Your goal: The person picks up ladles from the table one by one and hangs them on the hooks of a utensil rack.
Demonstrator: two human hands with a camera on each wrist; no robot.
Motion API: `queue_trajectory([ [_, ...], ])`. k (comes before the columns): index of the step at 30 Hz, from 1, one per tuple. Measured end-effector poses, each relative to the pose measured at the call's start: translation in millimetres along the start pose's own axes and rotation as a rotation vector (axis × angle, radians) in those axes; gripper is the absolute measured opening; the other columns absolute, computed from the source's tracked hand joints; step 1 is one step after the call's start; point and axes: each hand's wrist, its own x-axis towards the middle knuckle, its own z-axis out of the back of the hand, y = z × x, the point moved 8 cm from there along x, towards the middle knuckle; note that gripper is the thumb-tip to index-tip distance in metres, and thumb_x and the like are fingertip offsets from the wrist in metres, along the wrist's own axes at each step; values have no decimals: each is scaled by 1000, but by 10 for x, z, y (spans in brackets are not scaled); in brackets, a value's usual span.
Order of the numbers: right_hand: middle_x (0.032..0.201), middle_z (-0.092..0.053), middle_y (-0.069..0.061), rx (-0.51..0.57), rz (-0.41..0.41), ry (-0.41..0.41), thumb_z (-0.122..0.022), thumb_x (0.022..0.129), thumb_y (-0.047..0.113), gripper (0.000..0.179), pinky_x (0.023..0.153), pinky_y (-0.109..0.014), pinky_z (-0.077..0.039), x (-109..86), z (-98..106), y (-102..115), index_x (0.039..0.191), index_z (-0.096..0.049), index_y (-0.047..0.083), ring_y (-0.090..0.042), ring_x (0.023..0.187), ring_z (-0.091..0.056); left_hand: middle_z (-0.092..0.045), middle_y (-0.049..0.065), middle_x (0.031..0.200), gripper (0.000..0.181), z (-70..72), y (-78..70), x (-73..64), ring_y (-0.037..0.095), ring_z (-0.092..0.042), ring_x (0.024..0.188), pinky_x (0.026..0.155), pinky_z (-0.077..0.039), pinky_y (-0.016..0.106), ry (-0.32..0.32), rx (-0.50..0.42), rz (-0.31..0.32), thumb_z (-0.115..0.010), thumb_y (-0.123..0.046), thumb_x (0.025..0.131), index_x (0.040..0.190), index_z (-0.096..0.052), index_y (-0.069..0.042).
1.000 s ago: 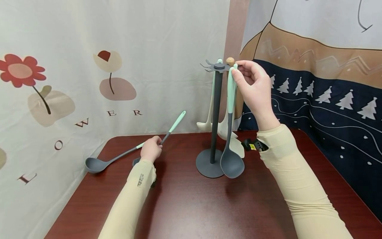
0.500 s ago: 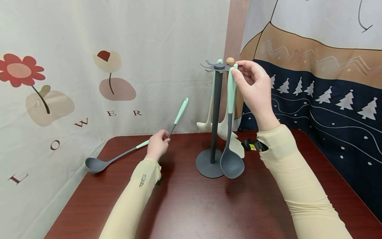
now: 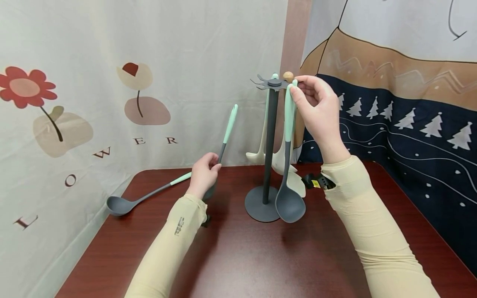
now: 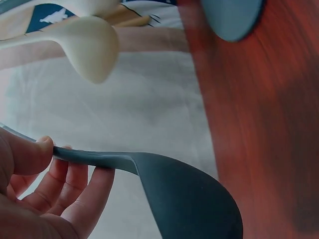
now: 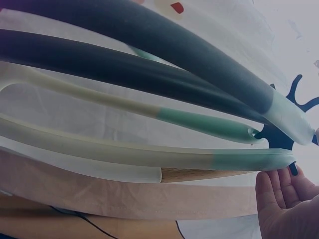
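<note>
My left hand (image 3: 204,176) grips the grey shaft of a cooking utensil with a mint handle (image 3: 231,124), which points up. In the left wrist view its broad curved grey head (image 4: 194,199) shows, with thumb and fingers around the neck. At the top of a dark utensil stand (image 3: 270,140), my right hand (image 3: 318,107) pinches the mint handle end of a grey ladle (image 3: 290,203), whose bowl hangs down in front of the stand's base. In the right wrist view my right fingers (image 5: 279,191) are right by the stand's hooks (image 5: 279,137).
Cream utensils with mint handles (image 5: 214,124) hang on the stand, along with one with a wooden handle (image 5: 199,174). Another grey ladle (image 3: 119,205) lies at the left of the brown table (image 3: 283,265). Printed cloths (image 3: 208,62) hang behind the table.
My left hand has lifted the mint-handled utensil and moved it right, toward the stand, turning it more upright. The right hand and the ladle it holds have stayed put.
</note>
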Motion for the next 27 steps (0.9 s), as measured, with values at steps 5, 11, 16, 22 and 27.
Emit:
queue_trajectory([
  [5,111,-62,-10,5,3,1,-67,94,16,32,92,-24,-49,-4,-4,0,121,-66,-1,-17,96,-58,-65,14,106,18,33,-150,-3,30,-59,100,86,-48,46,-31,-33,-40,-66,-9,95,112,-63,-5],
  [11,111,-62,-10,-2,3,0,-67,94,17,33,93,-24,-49,-6,-5,2,121,-66,-1,-17,95,-58,-65,14,103,15,68,-296,6,30,-60,98,84,-49,45,-56,-64,-70,-66,-9,95,110,-64,-4],
  [16,111,-62,-10,0,1,-1,-67,94,17,33,93,-24,-49,-5,-4,-4,121,-66,-1,-17,95,-58,-65,13,101,15,87,-383,18,29,-59,96,84,-49,44,-62,-101,-75,-66,-8,95,109,-64,-4],
  [22,110,-62,-8,5,6,-1,-67,94,16,33,92,-24,-49,0,-12,-2,121,-65,-2,-16,95,-58,-64,12,97,14,109,-515,27,28,-59,91,80,-50,43,-70,-155,-84,-66,-8,94,108,-65,-5],
  [27,104,-61,-1,1,42,-5,-66,94,14,32,90,-23,-50,4,-15,11,120,-65,-4,-13,92,-59,-65,12,95,14,127,-638,22,26,-61,87,78,-52,41,-68,-219,-96,-66,-6,94,108,-66,-4],
])
